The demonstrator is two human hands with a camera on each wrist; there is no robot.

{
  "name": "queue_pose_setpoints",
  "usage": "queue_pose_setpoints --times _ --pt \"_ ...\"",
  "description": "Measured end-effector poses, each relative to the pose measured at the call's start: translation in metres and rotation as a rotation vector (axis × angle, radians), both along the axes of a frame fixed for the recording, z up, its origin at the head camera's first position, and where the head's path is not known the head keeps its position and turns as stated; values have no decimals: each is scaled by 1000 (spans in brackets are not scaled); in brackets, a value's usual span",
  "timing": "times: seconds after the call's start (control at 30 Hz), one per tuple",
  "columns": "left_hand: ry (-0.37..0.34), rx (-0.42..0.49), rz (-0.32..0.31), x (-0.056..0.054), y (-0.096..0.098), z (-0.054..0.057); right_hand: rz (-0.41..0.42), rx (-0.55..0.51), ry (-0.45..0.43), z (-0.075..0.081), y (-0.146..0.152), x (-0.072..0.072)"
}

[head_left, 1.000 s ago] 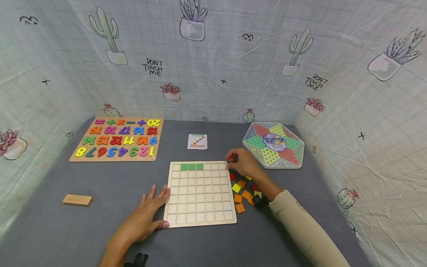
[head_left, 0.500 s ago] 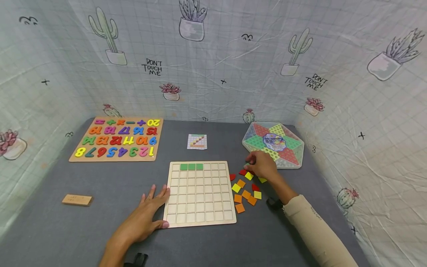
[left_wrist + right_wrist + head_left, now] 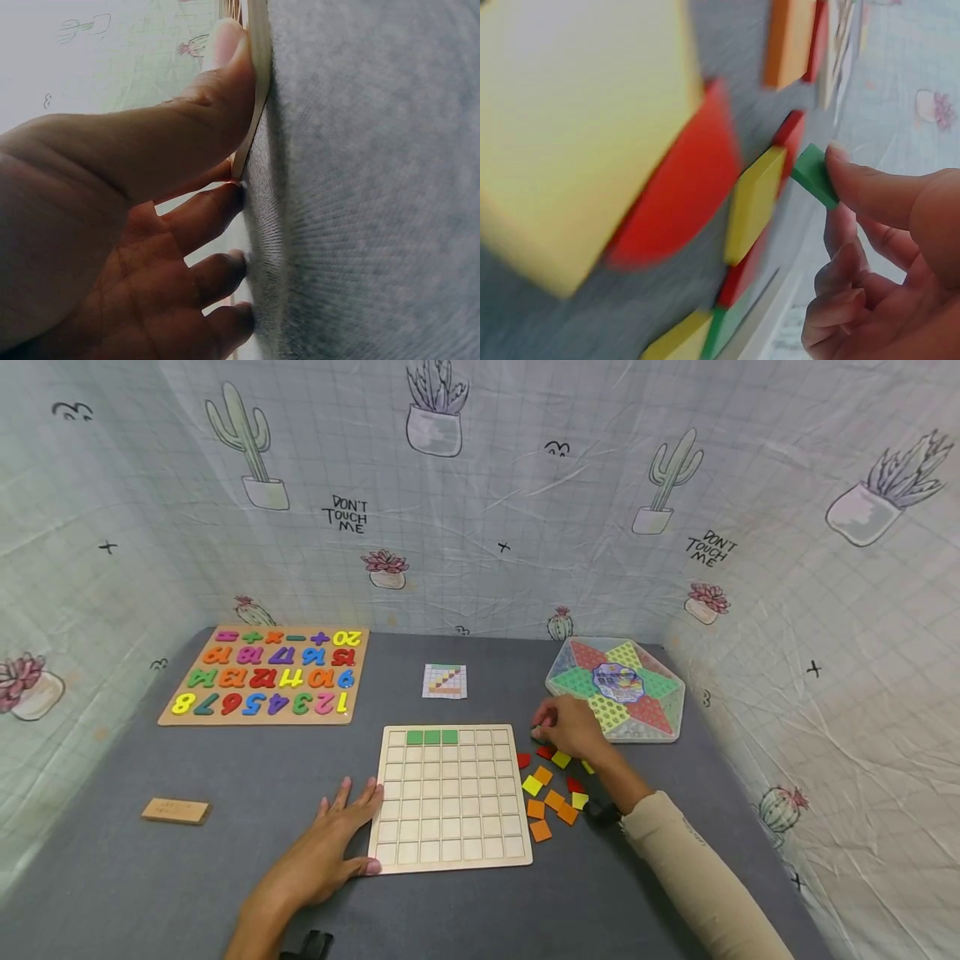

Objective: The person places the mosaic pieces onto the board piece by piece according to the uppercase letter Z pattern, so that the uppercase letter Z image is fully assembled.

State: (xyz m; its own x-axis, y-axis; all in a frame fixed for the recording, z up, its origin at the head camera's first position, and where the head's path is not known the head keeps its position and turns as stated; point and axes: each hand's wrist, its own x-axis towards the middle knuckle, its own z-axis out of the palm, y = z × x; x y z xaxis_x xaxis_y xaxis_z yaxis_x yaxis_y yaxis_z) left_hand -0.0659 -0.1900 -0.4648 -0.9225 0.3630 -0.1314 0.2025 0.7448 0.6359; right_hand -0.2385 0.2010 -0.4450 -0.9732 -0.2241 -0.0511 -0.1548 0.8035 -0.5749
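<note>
In the head view, a wooden grid board (image 3: 448, 810) lies flat with three green tiles (image 3: 432, 737) side by side in its top row. My left hand (image 3: 326, 835) rests at its left edge, fingers spread, and in the left wrist view the thumb (image 3: 217, 82) lies against the board's edge. Just above the loose pieces, right of the board, is my right hand (image 3: 572, 727). It pinches a green square tile (image 3: 815, 176) between thumb and fingers. Below it lie orange tiles (image 3: 541, 831), yellow tiles (image 3: 532, 785) and red pieces (image 3: 523, 761).
A small printed pattern card (image 3: 445, 681) lies behind the board. At the back left is a number puzzle board (image 3: 262, 689), with a wooden block (image 3: 176, 811) nearer on the left. A hexagonal game box (image 3: 645, 693) stands behind the right hand.
My right hand moved from the board's top right corner to the loose pieces, then back slightly left with a green tile pinched. The left hand stays on the board's edge.
</note>
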Motion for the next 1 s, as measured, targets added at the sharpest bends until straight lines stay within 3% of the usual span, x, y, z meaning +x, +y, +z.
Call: queue_pose_setpoints --times 0.43,0.57,1.0 --pt "-12 -3 6 -1 1 1 48 -110 0 3 -56 -3" --pt "-19 -10 7 -1 2 1 73 -93 2 -1 -72 -5" --pt "-17 -10 11 -1 2 0 36 43 -36 -6 -104 -6"
